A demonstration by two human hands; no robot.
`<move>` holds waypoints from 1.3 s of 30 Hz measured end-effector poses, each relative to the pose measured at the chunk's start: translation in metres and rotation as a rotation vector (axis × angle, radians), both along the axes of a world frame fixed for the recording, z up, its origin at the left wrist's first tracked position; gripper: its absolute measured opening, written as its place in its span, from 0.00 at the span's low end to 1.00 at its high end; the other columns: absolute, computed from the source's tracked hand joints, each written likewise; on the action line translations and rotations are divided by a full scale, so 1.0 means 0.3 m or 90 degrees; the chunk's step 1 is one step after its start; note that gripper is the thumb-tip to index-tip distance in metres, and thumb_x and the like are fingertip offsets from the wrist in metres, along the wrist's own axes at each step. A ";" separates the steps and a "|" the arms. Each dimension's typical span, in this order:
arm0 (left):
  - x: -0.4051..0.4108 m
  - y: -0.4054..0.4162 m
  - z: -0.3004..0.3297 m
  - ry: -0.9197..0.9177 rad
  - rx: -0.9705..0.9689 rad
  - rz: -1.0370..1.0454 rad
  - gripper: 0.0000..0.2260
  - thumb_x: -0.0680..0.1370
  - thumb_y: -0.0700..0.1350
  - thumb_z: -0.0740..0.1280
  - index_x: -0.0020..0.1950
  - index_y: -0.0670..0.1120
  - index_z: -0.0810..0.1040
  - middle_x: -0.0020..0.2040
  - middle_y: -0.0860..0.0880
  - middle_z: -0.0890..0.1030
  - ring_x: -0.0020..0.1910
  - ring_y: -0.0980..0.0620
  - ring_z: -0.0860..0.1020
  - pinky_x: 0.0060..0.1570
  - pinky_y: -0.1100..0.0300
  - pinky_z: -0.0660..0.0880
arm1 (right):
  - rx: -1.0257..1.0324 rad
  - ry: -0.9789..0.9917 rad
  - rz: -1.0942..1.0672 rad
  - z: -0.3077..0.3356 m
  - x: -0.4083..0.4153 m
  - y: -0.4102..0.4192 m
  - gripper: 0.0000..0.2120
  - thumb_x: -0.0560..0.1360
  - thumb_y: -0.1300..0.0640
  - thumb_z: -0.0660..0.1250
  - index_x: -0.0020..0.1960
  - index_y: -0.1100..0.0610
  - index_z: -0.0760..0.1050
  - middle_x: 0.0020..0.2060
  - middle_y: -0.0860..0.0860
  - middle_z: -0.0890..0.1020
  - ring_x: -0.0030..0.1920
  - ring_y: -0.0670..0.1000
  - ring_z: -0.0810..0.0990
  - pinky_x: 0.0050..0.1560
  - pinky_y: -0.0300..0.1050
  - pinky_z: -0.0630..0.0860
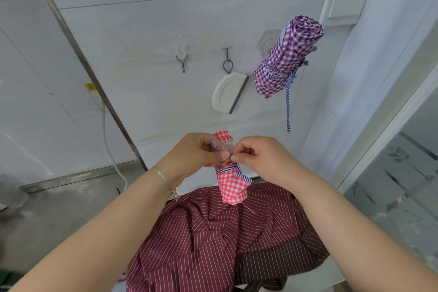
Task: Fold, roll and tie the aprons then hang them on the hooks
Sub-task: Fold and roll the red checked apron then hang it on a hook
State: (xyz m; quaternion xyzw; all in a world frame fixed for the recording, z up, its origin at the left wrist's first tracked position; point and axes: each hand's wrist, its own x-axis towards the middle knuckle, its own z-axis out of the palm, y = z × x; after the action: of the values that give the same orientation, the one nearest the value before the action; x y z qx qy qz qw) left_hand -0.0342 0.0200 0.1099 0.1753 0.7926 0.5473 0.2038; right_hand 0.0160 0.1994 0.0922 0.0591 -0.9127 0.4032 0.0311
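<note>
The hook holding the purple roll is hidden; the striped apron seems cut off below.

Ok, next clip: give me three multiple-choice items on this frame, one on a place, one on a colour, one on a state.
1. Where is the purple gingham apron roll?
A. On the striped cloth
B. Hanging at the wall, right of the two bare hooks
C. On the floor

2. What colour is the roll in the hands?
A. Red-and-white check
B. Plain blue
C. Green stripe

3. What are the hands doing?
A. Both hanging idle
B. One reaching for a hook
C. Both pinching the blue-striped tie at the roll

Answers: 1 B, it hangs beside the metal loop hook and the white hook. 2 A, the red gingham apron roll stands over the maroon striped cloth. 3 C, the left hand and right hand meet with fingertips on the tie.
</note>
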 end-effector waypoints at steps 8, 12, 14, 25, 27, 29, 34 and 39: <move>-0.016 -0.007 -0.029 -0.121 -0.020 0.036 0.05 0.72 0.39 0.73 0.46 0.41 0.81 0.38 0.50 0.83 0.38 0.58 0.77 0.38 0.66 0.71 | 0.167 0.107 0.059 -0.014 0.023 -0.001 0.04 0.79 0.54 0.64 0.45 0.52 0.74 0.44 0.44 0.74 0.47 0.43 0.71 0.44 0.37 0.67; -0.001 -0.001 -0.031 -0.082 0.014 -0.002 0.06 0.71 0.32 0.73 0.41 0.41 0.78 0.32 0.53 0.81 0.32 0.60 0.78 0.34 0.69 0.73 | 0.170 0.075 0.129 -0.027 0.034 -0.008 0.04 0.79 0.53 0.63 0.47 0.52 0.75 0.53 0.43 0.74 0.52 0.45 0.75 0.50 0.40 0.73; 0.007 -0.001 -0.025 -0.004 -0.008 -0.043 0.07 0.71 0.32 0.73 0.40 0.42 0.78 0.34 0.50 0.81 0.35 0.57 0.79 0.38 0.65 0.75 | 0.110 0.024 0.114 -0.020 0.033 -0.003 0.06 0.80 0.51 0.61 0.50 0.51 0.76 0.52 0.44 0.78 0.51 0.44 0.77 0.52 0.45 0.75; 0.041 0.012 0.018 0.574 -0.028 -0.078 0.04 0.72 0.37 0.68 0.44 0.45 0.78 0.42 0.53 0.80 0.42 0.56 0.78 0.38 0.69 0.73 | -0.115 -0.003 0.062 0.022 -0.014 0.010 0.10 0.77 0.65 0.65 0.54 0.54 0.80 0.44 0.42 0.82 0.45 0.37 0.80 0.50 0.33 0.74; 0.042 0.013 0.025 0.660 -0.046 -0.059 0.05 0.75 0.42 0.67 0.49 0.47 0.79 0.45 0.54 0.80 0.43 0.57 0.78 0.40 0.65 0.76 | -0.171 0.011 0.055 0.041 -0.008 0.019 0.10 0.78 0.64 0.65 0.52 0.51 0.80 0.45 0.44 0.83 0.45 0.42 0.82 0.48 0.32 0.75; 0.032 0.005 0.024 0.738 -0.052 -0.049 0.07 0.76 0.43 0.66 0.51 0.44 0.81 0.45 0.51 0.80 0.42 0.54 0.79 0.38 0.58 0.78 | -0.230 0.023 0.056 0.063 -0.002 0.027 0.12 0.78 0.65 0.65 0.48 0.48 0.80 0.43 0.43 0.84 0.43 0.40 0.82 0.45 0.31 0.75; 0.012 -0.005 0.009 0.861 -0.075 -0.040 0.05 0.76 0.40 0.70 0.49 0.41 0.83 0.46 0.46 0.82 0.40 0.49 0.81 0.34 0.53 0.79 | -0.257 0.033 0.075 0.102 0.002 0.024 0.12 0.75 0.67 0.68 0.45 0.50 0.81 0.36 0.42 0.84 0.39 0.39 0.81 0.44 0.32 0.76; 0.003 -0.005 0.022 0.868 -0.071 -0.033 0.07 0.77 0.43 0.68 0.49 0.41 0.84 0.45 0.46 0.82 0.40 0.49 0.82 0.36 0.54 0.79 | -0.172 0.055 0.059 0.133 -0.004 0.023 0.09 0.73 0.65 0.71 0.42 0.51 0.79 0.37 0.45 0.82 0.37 0.41 0.79 0.42 0.34 0.75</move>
State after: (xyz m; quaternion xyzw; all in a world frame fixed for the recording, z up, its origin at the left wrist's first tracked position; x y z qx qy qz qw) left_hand -0.0333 0.0187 0.1164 0.4892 0.7663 0.2676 -0.3192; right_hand 0.0146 0.2063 0.1321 0.1141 -0.8443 0.5202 0.0594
